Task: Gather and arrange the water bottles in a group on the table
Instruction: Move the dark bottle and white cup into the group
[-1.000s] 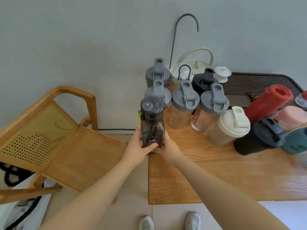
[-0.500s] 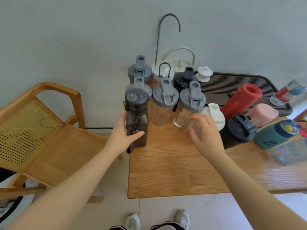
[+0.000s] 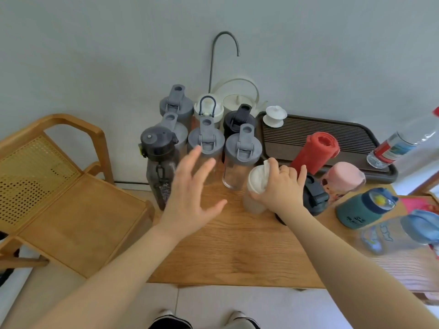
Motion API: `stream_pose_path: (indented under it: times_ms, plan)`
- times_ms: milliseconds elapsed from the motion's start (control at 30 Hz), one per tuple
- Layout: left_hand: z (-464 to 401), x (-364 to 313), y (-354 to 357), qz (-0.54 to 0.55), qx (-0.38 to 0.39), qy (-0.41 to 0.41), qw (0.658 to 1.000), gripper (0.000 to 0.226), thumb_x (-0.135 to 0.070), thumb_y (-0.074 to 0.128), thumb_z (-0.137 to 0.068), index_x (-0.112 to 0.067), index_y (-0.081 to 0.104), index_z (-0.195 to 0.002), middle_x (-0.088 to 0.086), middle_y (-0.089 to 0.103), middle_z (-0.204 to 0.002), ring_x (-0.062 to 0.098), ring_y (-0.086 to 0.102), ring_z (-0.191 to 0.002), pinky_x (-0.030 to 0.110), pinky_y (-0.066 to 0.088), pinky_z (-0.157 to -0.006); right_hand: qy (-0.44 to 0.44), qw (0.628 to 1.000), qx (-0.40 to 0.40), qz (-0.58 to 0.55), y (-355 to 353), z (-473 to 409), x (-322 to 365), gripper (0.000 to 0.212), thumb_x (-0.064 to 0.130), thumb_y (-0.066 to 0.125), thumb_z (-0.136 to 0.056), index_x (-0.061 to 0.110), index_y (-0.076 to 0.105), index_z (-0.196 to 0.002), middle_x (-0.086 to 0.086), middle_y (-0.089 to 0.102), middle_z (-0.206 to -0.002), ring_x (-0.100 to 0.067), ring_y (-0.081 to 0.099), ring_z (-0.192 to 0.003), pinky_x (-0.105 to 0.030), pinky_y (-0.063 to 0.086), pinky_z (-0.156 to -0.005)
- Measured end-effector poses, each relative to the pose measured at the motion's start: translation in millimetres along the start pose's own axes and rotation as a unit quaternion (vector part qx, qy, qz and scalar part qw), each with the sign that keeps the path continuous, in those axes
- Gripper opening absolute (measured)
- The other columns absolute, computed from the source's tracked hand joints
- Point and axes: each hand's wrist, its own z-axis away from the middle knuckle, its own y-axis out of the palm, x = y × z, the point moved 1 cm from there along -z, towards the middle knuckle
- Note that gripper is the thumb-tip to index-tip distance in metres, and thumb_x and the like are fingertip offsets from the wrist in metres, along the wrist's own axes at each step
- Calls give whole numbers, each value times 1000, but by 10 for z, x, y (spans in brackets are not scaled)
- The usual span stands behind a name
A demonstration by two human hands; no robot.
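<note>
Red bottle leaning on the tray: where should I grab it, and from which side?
Grip the red bottle around its mid-body, coming from above and the front. It tilts, cap end toward the camera, and the pink bottle and black-lidded bottle crowd its base, so probably only the upper length is free.

From my feed, the desk [image 3: 237,252] reads as pale wood with visible grain and a soft sheen. The smoky bottle [image 3: 159,176] looks like translucent dark plastic; the clear bottle [image 3: 236,172] beside it is see-through under a matt grey plastic lid [image 3: 243,146]. The chair [image 3: 78,222] is smooth wood with a woven cane back. The tray [image 3: 316,134] is dark and ribbed.
</note>
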Motion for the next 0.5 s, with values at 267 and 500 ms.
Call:
stream_pose_path:
  times_ms: [267,500]
  plan:
    - [-91,-361,729,-15,280,-93,955,106,-51,71,-70,-30,2,-146,-7,-9,-155,15,-3,-142,43,15,-114,-209,975,76,-10,-71,318,-152,99,50,68,-70,17,13,-145,-10,36,-143,-30,32,-132,-43,11,-113]
    - [-254,-488,996,-104,269,-132,948,110,-64,67,-64,-28,4,-146,0,8,-155,22,15,-140,41,24,-111,-104,979,-34,-173,-248,179,-916,49,29,61,-84,16,46,-129,-5,49,-133,-25,43,-123,-34,35,-100]
